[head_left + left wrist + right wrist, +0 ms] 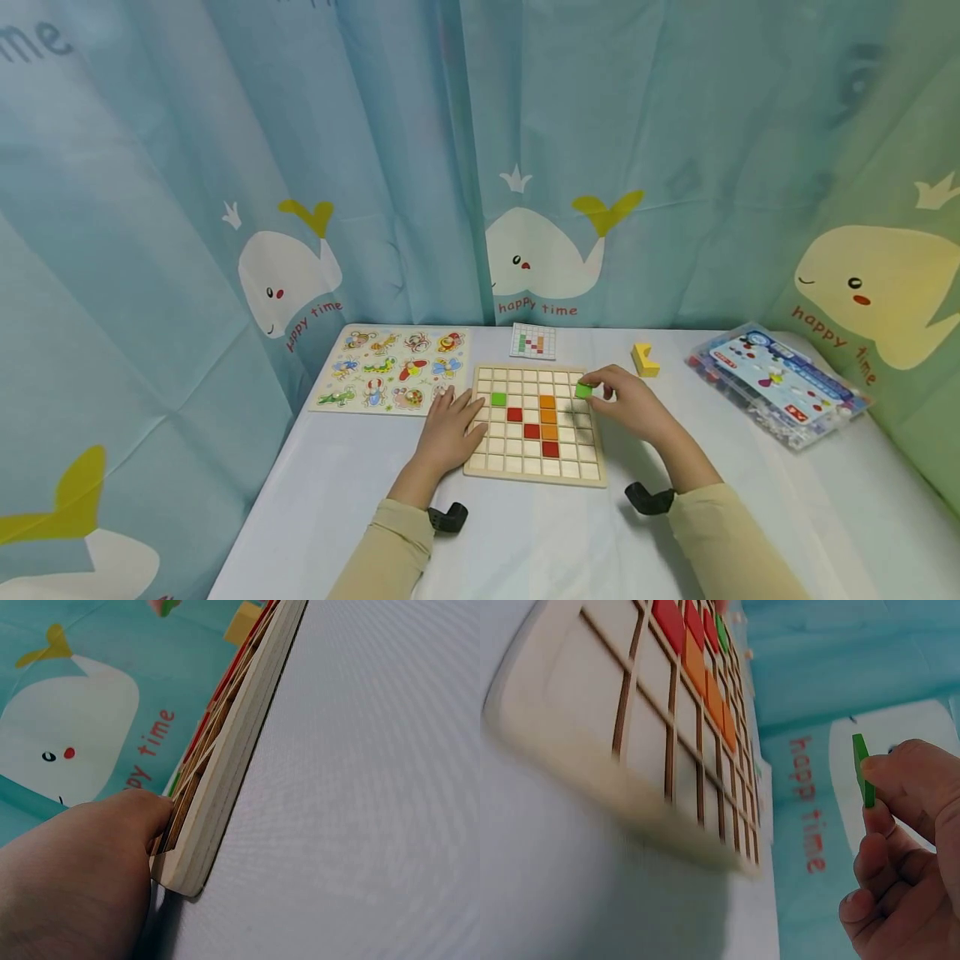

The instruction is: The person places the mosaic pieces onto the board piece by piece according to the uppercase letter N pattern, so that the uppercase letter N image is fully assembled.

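A wooden grid board (510,468) lies on the table with square tiles in some of its cells. One green tile (498,400) sits at its upper left, several red tiles (532,431) run diagonally, and orange tiles (548,417) stand in a column. My left hand (447,429) rests on the board's left edge, fingers extended, its thumb (142,814) on the rim in the left wrist view. Over the board's upper right, my right hand (630,406) pinches another green tile (864,771) between thumb and fingertip, raised above the grid.
Behind the board lies a small pattern card (533,342) with a coloured grid. An insect picture board (390,367) is at the back left. To the right are a yellow block (645,360) and a clear plastic case (780,387) of small parts. A whale-print curtain (420,167) hangs behind.
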Tool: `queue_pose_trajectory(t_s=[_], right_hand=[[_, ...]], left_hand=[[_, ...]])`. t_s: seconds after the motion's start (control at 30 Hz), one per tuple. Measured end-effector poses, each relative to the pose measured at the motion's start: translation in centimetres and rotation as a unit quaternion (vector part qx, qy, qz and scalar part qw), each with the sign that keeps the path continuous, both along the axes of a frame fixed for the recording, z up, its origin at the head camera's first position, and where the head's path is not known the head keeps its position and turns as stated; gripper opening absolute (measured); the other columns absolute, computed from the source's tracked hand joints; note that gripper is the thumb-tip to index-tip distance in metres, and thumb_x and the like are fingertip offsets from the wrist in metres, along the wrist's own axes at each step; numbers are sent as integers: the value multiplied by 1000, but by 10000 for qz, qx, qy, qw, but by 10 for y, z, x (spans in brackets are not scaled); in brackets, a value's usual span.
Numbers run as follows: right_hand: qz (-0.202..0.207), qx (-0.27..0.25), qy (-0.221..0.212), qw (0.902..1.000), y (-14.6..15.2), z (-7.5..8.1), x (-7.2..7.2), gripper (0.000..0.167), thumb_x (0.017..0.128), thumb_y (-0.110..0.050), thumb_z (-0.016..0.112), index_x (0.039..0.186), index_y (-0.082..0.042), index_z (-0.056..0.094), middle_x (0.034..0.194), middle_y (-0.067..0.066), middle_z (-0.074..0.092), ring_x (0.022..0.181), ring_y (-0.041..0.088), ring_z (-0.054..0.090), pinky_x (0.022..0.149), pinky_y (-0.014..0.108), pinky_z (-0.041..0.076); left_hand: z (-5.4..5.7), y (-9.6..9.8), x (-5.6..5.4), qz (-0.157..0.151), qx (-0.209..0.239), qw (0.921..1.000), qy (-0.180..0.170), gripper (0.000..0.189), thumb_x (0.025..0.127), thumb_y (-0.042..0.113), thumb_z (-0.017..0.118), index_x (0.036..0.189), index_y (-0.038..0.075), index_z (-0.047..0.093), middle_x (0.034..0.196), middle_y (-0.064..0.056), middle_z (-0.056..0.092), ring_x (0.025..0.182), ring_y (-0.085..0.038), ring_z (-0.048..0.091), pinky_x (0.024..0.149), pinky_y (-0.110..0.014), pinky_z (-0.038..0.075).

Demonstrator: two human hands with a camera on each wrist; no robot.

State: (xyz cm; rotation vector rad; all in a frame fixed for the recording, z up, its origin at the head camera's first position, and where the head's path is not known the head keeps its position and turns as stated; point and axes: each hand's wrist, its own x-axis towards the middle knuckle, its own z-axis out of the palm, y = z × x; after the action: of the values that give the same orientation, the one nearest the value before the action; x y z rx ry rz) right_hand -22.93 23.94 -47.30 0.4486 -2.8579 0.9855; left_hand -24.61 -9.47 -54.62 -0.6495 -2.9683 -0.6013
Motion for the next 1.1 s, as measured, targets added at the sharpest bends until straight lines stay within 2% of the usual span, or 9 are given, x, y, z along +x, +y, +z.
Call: queue_pose_trajectory(t_s=[0.23, 0.43, 0.73, 0.93, 1.1], right_hand=[[163, -130, -189, 9996, -31, 0, -8, 27, 92, -17, 69, 119, -14, 68, 111, 4, 63, 85, 20, 48, 64, 28, 41], [350, -187, -262, 9989, -55, -4, -14, 26, 92, -16, 68, 118, -14, 69, 109, 5, 62, 83, 19, 48, 64, 28, 42], [576, -349, -380, 9970, -82, -16, -22, 26, 92, -16, 67, 118, -14, 70, 103, 2, 62, 80, 16, 49, 64, 28, 44], [606, -278, -501, 9965, -98, -22, -24, 24, 93, -19, 68, 117, -15, 70, 107, 0, 64, 82, 16, 50, 70, 30, 46], [451, -183, -760, 9959, -109, -27, -27, 25, 93, -21, 70, 118, -18, 70, 117, 0, 64, 86, 13, 54, 78, 31, 50]], left_hand=[[-1, -1, -1, -10, 2, 10000, 21, 53, 101, 46, 46, 149, 23, 47, 159, -4, 38, 153, -34, 17, 127, -51, 8], [-2, -1, -2, -11, 28, 10000, 0, 53, 101, 46, 47, 149, 22, 47, 159, -5, 38, 153, -34, 17, 127, -51, 8], [-4, -1, -4, -24, -17, 10000, 62, 52, 101, 46, 47, 148, 23, 48, 159, -3, 38, 153, -34, 17, 126, -51, 9], [-4, -1, -4, -34, -42, 10000, 75, 52, 101, 46, 47, 148, 23, 48, 159, -3, 38, 153, -34, 17, 126, -52, 10], [-5, -1, -4, -25, -92, 9999, 95, 52, 102, 46, 47, 148, 23, 48, 159, -3, 38, 153, -34, 18, 126, -52, 10]])
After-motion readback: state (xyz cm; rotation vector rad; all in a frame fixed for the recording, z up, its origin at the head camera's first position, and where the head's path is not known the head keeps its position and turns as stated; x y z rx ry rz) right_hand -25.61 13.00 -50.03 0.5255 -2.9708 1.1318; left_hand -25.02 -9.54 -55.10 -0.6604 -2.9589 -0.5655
